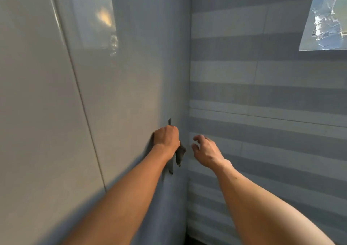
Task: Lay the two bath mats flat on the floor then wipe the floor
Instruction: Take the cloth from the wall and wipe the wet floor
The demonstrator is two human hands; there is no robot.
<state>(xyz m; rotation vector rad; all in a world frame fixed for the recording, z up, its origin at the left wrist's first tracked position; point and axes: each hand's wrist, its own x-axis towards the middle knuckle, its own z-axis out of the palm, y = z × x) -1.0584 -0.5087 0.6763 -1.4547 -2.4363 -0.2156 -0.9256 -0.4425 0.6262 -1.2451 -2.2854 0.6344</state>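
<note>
Glossy panel wall point(47, 113) far left w/ a vertical seam; my left hand point(166, 138) is fisted round a dark grey cloth point(180, 155), pressed vs the wall just left of the corner, cloth ends hanging below my wrist; right hand point(205, 150) near it, fingers loosely curled, holding nothing; striped tile wall point(272, 98) behind; reflective panel point(324, 19) top right; can't see mats or floor.
</note>
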